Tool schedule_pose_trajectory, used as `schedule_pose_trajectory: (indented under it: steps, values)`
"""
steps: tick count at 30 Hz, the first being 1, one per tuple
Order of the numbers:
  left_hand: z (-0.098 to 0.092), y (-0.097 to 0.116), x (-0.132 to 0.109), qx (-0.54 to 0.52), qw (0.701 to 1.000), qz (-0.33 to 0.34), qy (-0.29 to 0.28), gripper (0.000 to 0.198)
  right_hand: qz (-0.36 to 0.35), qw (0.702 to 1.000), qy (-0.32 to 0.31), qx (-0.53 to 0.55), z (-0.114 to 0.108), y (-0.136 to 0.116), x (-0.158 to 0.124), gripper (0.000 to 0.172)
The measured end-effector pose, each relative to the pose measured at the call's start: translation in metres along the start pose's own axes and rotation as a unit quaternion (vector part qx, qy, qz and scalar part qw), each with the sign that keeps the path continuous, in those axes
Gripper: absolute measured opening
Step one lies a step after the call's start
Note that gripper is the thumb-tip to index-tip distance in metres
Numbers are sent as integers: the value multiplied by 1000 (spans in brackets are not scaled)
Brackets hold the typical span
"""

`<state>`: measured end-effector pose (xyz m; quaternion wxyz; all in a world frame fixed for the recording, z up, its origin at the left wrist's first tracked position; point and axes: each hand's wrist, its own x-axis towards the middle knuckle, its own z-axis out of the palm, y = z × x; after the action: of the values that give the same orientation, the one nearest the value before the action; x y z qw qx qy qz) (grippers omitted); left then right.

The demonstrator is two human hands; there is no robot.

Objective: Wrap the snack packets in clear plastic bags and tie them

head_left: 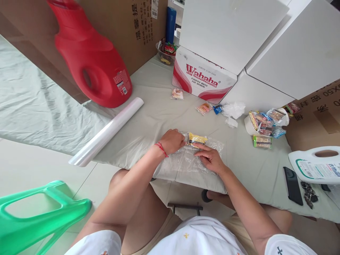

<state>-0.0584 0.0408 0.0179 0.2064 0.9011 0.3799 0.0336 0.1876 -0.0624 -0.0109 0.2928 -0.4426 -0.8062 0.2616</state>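
A small yellow packet (pixel 197 139) lies on a crinkled sheet of clear plastic film (pixel 183 161), near the front edge of the cloth-covered surface. To the packet's left, my left hand (pixel 172 141), with a red string bracelet (pixel 161 149) at its wrist, is closed on the film's edge; its fingertips are partly hidden. My right hand (pixel 211 159) is on the packet's right side. Its fingers are apart, and the index finger rests on the lower edge of the packet.
A film roll (pixel 106 132) and a red jug (pixel 92 60) are on the left. Behind stand a Wahaha box (pixel 203 76) and wrapped snacks (pixel 204 108). Right are a snack tub (pixel 249 125), phone (pixel 293 186), keys (pixel 309 194) and white jug (pixel 316 164). A green stool (pixel 45 216) stands lower left.
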Motion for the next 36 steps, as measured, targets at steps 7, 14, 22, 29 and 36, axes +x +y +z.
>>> schedule_pose_trajectory:
  steps: [7, 14, 22, 29, 36]
  values:
    - [8, 17, -4, 71, 979, 108, 155, 34, 8, 1000, -2, 0, 0, 2, -1, 40]
    - [30, 19, -4, -83, 982, 164, 46, 62, 45, 997, 8, 70, -6, 4, -4, 33]
    - [23, 23, 0, -111, 988, 106, 13, 25, 60, 994, 47, 73, -34, -29, -31, 19]
    - [27, 24, 3, -137, 987, 80, 14, 40, 44, 985, 87, -140, -7, -31, -54, 29]
    - [25, 28, 3, -137, 989, 52, -11, 44, 50, 986, 132, -84, -26, -34, -30, 22]
